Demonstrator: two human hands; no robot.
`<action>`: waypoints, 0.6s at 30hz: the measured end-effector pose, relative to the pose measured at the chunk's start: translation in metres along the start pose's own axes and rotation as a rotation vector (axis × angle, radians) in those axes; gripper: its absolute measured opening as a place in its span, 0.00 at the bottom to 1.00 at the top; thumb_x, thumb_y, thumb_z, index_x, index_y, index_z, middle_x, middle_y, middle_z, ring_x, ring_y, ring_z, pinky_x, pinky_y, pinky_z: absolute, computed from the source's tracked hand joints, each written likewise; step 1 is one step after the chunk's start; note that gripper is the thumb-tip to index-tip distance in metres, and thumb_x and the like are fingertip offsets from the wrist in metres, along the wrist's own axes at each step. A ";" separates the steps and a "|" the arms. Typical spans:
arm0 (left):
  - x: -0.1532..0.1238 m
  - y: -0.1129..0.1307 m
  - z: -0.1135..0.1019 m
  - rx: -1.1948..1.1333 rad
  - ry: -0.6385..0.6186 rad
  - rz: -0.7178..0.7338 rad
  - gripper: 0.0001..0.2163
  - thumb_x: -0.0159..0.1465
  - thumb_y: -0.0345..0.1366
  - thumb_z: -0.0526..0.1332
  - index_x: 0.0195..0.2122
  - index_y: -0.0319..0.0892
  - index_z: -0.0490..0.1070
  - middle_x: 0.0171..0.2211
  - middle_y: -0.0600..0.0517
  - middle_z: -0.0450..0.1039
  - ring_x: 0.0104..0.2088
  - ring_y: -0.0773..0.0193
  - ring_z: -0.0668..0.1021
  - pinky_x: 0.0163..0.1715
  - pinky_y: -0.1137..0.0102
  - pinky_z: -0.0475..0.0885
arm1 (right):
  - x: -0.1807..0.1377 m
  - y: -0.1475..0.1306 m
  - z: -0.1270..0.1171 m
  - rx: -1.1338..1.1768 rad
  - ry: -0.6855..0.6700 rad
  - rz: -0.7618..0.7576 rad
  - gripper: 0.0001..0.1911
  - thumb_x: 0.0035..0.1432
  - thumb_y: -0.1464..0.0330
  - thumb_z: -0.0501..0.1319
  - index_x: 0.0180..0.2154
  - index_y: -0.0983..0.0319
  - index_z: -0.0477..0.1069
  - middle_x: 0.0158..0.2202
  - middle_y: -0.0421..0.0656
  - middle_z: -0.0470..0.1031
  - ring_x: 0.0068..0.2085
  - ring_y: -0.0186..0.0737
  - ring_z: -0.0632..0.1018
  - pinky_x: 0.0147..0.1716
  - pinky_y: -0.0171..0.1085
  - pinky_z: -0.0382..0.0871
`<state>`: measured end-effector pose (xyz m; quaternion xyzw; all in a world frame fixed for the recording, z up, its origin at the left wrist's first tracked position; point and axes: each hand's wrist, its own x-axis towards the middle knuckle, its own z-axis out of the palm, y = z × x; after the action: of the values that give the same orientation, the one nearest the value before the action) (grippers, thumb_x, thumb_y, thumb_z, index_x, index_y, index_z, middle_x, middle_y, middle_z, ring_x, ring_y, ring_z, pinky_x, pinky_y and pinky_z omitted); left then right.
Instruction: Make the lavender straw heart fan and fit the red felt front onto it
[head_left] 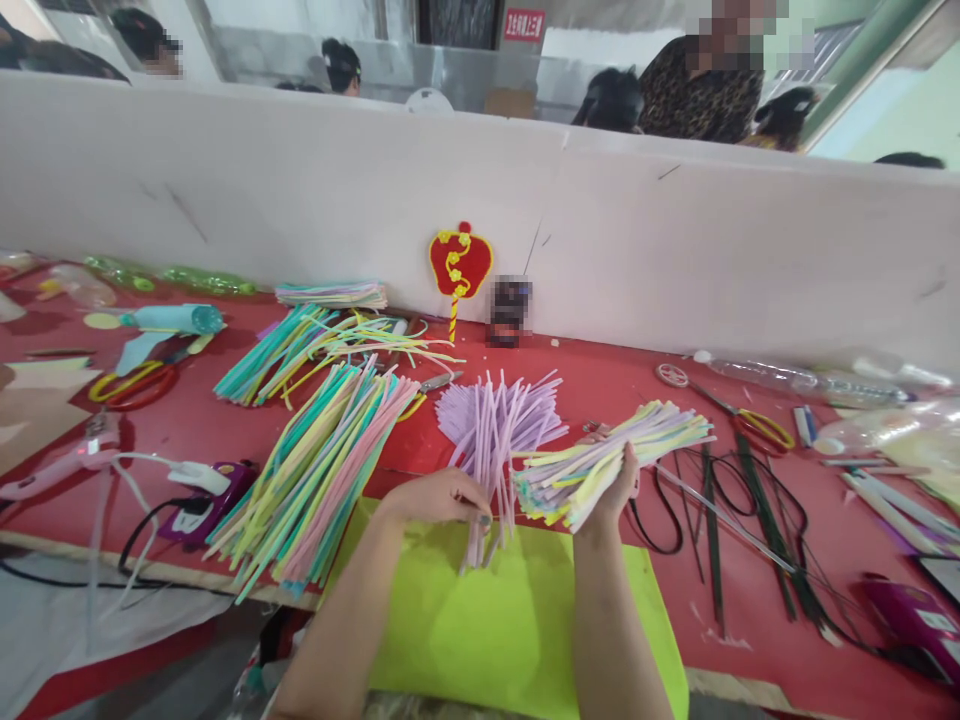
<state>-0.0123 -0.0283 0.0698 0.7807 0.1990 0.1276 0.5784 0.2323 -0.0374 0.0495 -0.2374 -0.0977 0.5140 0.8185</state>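
Note:
My left hand (439, 497) is closed around the lower ends of a fan of lilac pipe cleaners (499, 420), which stand up and spread out above the lime green sheet (487, 620). My right hand (611, 490) grips a thick bundle of pastel yellow, green and lilac pipe cleaners (611, 455) that lies nearly level and points right. The two hands are close together over the green sheet.
A big pile of mixed pastel pipe cleaners (315, 470) lies left on the red table (600, 390), more teal ones (277, 355) behind. Pink glue gun (67, 460), scissors (739, 415), dark green wires (750, 520), a red lantern ornament (459, 262) on the white partition. People sit beyond it.

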 end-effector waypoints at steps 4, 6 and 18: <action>0.001 0.008 0.010 0.072 -0.019 -0.108 0.09 0.61 0.35 0.59 0.32 0.39 0.79 0.22 0.52 0.74 0.22 0.71 0.72 0.26 0.78 0.65 | 0.001 -0.003 -0.005 0.140 -0.055 0.031 0.09 0.55 0.62 0.60 0.37 0.60 0.66 0.31 0.34 0.72 0.31 0.28 0.76 0.34 0.29 0.74; 0.001 0.011 0.015 0.180 0.005 -0.173 0.09 0.59 0.30 0.58 0.32 0.40 0.79 0.20 0.54 0.73 0.21 0.71 0.73 0.26 0.78 0.64 | 0.005 -0.005 -0.011 0.286 -0.140 0.131 0.08 0.58 0.63 0.56 0.38 0.59 0.65 0.31 0.36 0.72 0.32 0.31 0.76 0.34 0.31 0.75; 0.001 0.008 0.011 0.267 0.248 -0.046 0.09 0.62 0.32 0.57 0.34 0.40 0.77 0.32 0.51 0.77 0.30 0.68 0.75 0.33 0.76 0.65 | 0.023 -0.008 -0.026 0.633 -0.300 0.291 0.15 0.63 0.58 0.42 0.40 0.56 0.63 0.31 0.42 0.69 0.33 0.38 0.77 0.34 0.37 0.76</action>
<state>-0.0057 -0.0395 0.0745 0.8240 0.3018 0.1821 0.4436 0.2600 -0.0275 0.0290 0.0937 -0.0182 0.6588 0.7463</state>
